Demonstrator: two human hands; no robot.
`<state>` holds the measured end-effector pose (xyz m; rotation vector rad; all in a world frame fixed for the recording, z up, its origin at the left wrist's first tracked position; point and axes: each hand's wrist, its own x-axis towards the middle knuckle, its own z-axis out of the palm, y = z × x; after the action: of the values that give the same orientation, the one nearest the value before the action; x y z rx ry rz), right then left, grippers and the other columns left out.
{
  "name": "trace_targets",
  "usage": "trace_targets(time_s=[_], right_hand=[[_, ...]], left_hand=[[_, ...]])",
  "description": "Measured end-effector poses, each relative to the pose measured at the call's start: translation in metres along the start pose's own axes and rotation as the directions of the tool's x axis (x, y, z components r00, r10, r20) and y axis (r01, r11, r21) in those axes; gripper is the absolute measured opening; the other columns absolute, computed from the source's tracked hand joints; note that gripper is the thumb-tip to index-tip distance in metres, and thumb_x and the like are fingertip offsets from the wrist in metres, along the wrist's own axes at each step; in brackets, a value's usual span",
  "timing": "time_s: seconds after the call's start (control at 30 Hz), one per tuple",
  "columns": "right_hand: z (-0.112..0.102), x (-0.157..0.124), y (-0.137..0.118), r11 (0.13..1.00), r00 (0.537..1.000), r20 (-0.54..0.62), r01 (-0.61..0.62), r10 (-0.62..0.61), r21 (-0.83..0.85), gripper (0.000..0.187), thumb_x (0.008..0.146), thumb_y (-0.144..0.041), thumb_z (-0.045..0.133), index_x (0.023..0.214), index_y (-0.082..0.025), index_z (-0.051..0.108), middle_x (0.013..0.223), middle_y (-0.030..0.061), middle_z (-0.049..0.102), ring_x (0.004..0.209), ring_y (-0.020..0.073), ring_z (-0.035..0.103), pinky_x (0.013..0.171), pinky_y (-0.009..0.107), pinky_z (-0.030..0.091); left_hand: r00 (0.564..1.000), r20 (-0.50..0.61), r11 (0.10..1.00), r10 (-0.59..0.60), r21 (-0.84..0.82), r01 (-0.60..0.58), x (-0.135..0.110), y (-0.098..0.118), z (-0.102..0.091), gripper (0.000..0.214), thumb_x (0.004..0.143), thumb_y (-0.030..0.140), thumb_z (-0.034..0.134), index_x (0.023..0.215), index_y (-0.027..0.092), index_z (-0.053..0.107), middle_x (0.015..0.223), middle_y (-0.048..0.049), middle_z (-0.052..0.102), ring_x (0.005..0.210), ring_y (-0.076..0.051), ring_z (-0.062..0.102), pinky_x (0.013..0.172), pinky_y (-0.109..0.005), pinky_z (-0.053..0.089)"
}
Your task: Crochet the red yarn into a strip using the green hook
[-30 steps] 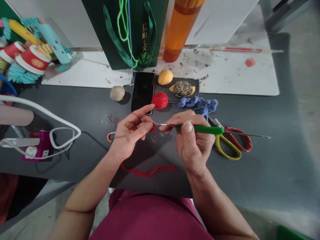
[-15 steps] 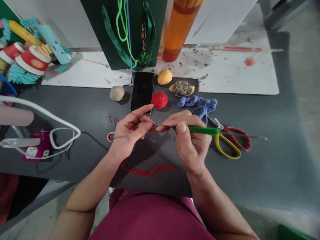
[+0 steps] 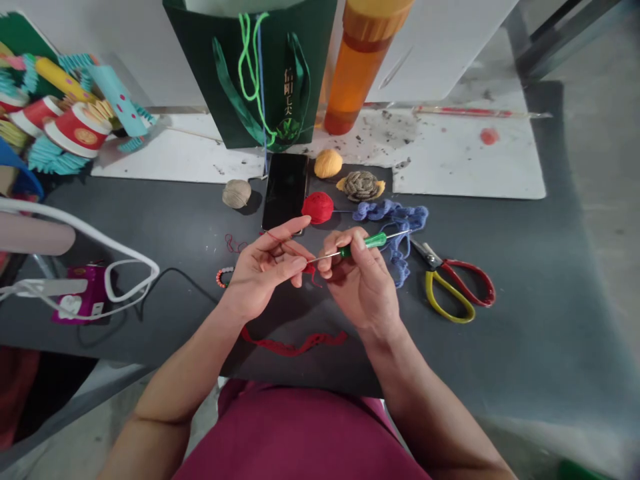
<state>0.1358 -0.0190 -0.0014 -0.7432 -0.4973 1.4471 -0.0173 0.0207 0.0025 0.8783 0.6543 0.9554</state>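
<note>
My left hand [image 3: 265, 270] pinches a small piece of red crochet work [image 3: 310, 269] between thumb and fingers, with red yarn running over its raised index finger. In my right hand [image 3: 363, 280] is a green-handled crochet hook [image 3: 367, 244], its thin metal shaft pointing left and its tip at the red work. The exact stitch at the tip is too small to make out. Just beyond the hands lies a red yarn ball [image 3: 318, 208]. A strip of red crochet [image 3: 295, 345] rests on the table nearer my body.
Scissors [image 3: 453, 287] and blue crochet work [image 3: 393, 217] lie to the right. Behind are a phone [image 3: 285, 190], a yellow yarn ball [image 3: 328, 163], a beige ball [image 3: 237, 193] and a grey crocheted rose [image 3: 361, 186]. A green bag [image 3: 255, 80] and orange bottle [image 3: 357, 73] stand farther back.
The hook has turned in my right hand, so its handle end now points up and right. My right hand has rolled and shifted slightly left; my left hand keeps its hold.
</note>
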Motion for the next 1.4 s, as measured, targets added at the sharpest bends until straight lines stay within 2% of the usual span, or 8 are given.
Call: trace_targets(time_s=[0.13,0.33,0.57,0.7,0.8,0.97,1.13,1.4], right_hand=[[0.0,-0.002,0.004,0.999,0.998,0.037,0.044,-0.043,-0.025,0.015,0.09,-0.044,0.084,0.09,-0.029,0.08,0.086,-0.0046,0.075,0.066,0.0082,0.068,0.064,0.021,0.059],[-0.008,-0.005,0.011,0.918,0.971,0.02,0.231,-0.238,-0.323,0.01,0.096,-0.039,0.079,0.103,-0.032,0.081,0.095,-0.003,0.082,0.082,0.0126,0.077,0.079,0.027,0.063],[-0.008,-0.006,0.014,0.82,0.931,0.031,0.337,-0.364,-0.463,0.008,0.09,-0.037,0.084,0.096,-0.032,0.084,0.096,-0.0012,0.087,0.091,0.0198,0.081,0.086,0.037,0.067],[-0.009,-0.005,0.016,0.855,0.945,-0.026,0.284,-0.327,-0.434,0.012,0.087,-0.042,0.086,0.094,-0.033,0.084,0.094,-0.0017,0.087,0.089,0.0194,0.082,0.084,0.036,0.066],[-0.011,-0.004,0.017,0.905,0.967,-0.062,0.209,-0.248,-0.372,0.015,0.085,-0.045,0.088,0.094,-0.034,0.084,0.095,-0.0026,0.086,0.089,0.0172,0.081,0.082,0.032,0.065],[-0.008,-0.002,0.014,0.933,0.976,-0.086,0.161,-0.198,-0.321,0.018,0.081,-0.045,0.091,0.091,-0.032,0.083,0.092,-0.0031,0.085,0.077,0.0127,0.077,0.07,0.026,0.06],[-0.005,-0.001,0.014,0.949,0.976,-0.135,0.125,-0.17,-0.29,0.021,0.079,-0.046,0.093,0.09,-0.031,0.083,0.086,-0.0031,0.084,0.069,0.0121,0.073,0.063,0.025,0.057],[-0.002,-0.006,0.027,0.926,0.964,-0.133,0.174,-0.229,-0.335,0.015,0.081,-0.042,0.091,0.089,-0.031,0.083,0.091,-0.0022,0.085,0.089,0.0176,0.08,0.085,0.032,0.065]], left_hand=[[1.0,-0.022,1.0,-0.005,-0.016,0.004,0.0,0.0,0.0,0.041,0.078,0.029,0.095,0.117,0.029,0.085,0.081,0.0015,0.078,0.054,-0.005,0.06,0.054,-0.018,0.053],[0.999,-0.048,1.0,0.003,-0.005,-0.004,-0.001,-0.004,-0.002,0.061,0.081,0.029,0.093,0.139,0.034,0.073,0.082,0.0059,0.074,0.061,-0.005,0.064,0.062,-0.018,0.056],[0.997,-0.004,0.997,-0.074,-0.013,0.074,-0.005,-0.004,0.0,0.116,0.082,0.029,0.091,0.173,0.04,0.02,0.08,0.0102,0.072,0.063,-0.007,0.067,0.066,-0.02,0.058],[0.995,-0.038,0.995,-0.096,-0.005,0.096,-0.005,-0.002,0.002,0.141,0.079,0.023,0.092,0.171,0.046,-0.013,0.079,0.0126,0.072,0.06,-0.008,0.068,0.063,-0.022,0.057],[0.992,-0.073,0.995,-0.101,-0.003,0.101,-0.005,-0.003,0.002,0.15,0.077,0.02,0.093,0.166,0.049,-0.025,0.084,0.013,0.073,0.057,-0.007,0.067,0.059,-0.021,0.055],[0.991,-0.086,0.995,-0.104,0.004,0.104,-0.004,-0.006,0.0,0.154,0.075,0.019,0.093,0.162,0.051,-0.03,0.088,0.0132,0.072,0.056,-0.006,0.066,0.056,-0.02,0.054],[0.992,-0.116,0.991,-0.051,0.114,0.065,-0.004,-0.007,0.0,0.148,0.076,0.019,0.089,0.167,0.043,-0.026,0.083,0.0101,0.073,0.081,-0.013,0.075,0.083,-0.029,0.062],[0.967,-0.231,0.944,0.108,0.328,-0.027,-0.01,-0.006,0.016,0.15,0.077,0.04,0.096,0.17,0.037,-0.022,0.083,0.0048,0.074,0.081,-0.02,0.075,0.085,-0.039,0.064]])
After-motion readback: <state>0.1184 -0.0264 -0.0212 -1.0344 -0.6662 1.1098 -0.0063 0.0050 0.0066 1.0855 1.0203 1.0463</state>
